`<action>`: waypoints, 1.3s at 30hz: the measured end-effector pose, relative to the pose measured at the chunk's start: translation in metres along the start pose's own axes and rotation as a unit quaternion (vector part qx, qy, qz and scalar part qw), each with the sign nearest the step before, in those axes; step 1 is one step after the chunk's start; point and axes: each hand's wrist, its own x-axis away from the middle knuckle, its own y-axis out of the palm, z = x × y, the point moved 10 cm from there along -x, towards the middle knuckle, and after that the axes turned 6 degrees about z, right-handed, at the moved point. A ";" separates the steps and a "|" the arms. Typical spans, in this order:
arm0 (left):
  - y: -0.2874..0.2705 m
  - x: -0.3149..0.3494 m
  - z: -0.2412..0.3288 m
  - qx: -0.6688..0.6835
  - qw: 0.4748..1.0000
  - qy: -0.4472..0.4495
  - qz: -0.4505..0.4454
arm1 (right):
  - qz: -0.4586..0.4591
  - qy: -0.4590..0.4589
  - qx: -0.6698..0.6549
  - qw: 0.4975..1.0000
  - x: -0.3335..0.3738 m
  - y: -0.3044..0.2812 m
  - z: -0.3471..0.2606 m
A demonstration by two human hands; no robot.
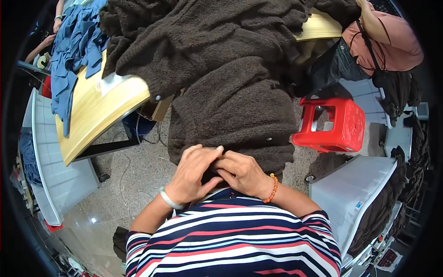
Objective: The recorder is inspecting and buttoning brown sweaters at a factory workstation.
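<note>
Dark brown fleece fabric (235, 111), apparently a garment, drapes over the table and hangs down in front of my body. At its near edge my left hand (191, 171), with a pale bangle on the wrist, has its fingers bent over toward the other hand. My right hand (242, 173), wearing an orange bead bracelet (273, 188), is closed with fingertips and thumb together, meeting the left fingertips. Dark material shows between the hands, but whatever they pinch is hidden by the fingers. A small shiny spot (269, 139) lies on the fleece just beyond my right hand.
A light wooden table (110, 104) curves across the left, with blue garments (78, 55) on it. To the right stands a red plastic stool (334, 124). White bins (355, 194) flank both sides. Other people are at the far left and far right, one in a pink top (397, 41).
</note>
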 end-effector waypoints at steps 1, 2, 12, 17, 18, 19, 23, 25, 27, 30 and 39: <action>0.015 0.004 -0.010 0.001 0.999 -0.021 -0.040 | -0.001 -0.003 -0.002 1.000 0.000 0.000 -0.003; 0.021 0.007 -0.018 -0.012 0.999 -0.001 -0.040 | 0.010 -0.003 -0.017 1.000 0.001 -0.002 -0.007; 0.011 0.002 -0.026 0.031 0.997 -0.063 -0.006 | -0.006 0.015 -0.015 1.000 -0.001 0.000 -0.006; 0.016 0.009 -0.028 0.041 0.998 -0.028 -0.036 | -0.014 0.016 -0.047 0.999 -0.005 -0.001 -0.006; 0.016 0.009 -0.027 0.030 0.998 -0.026 -0.039 | -0.001 -0.014 -0.047 0.999 -0.003 -0.001 -0.011; 0.017 0.009 -0.026 0.020 0.999 -0.025 -0.043 | 0.011 -0.044 -0.047 0.998 -0.002 -0.001 -0.016; 0.017 0.009 -0.023 -0.008 0.999 -0.018 -0.034 | 0.002 0.006 -0.020 1.000 0.002 0.003 -0.008; 0.013 0.012 -0.028 0.001 0.999 -0.038 0.000 | 0.002 0.021 0.012 1.000 0.002 0.002 -0.006; 0.012 0.013 -0.027 0.009 0.999 -0.038 0.002 | 0.002 0.037 0.045 0.998 0.004 0.002 -0.001; 0.015 0.014 -0.025 0.004 0.999 -0.040 0.000 | -0.045 0.021 0.054 0.997 0.007 0.010 0.001; 0.036 0.017 -0.082 0.331 0.900 -0.283 -0.032 | -0.013 0.031 0.014 0.999 0.008 -0.001 0.009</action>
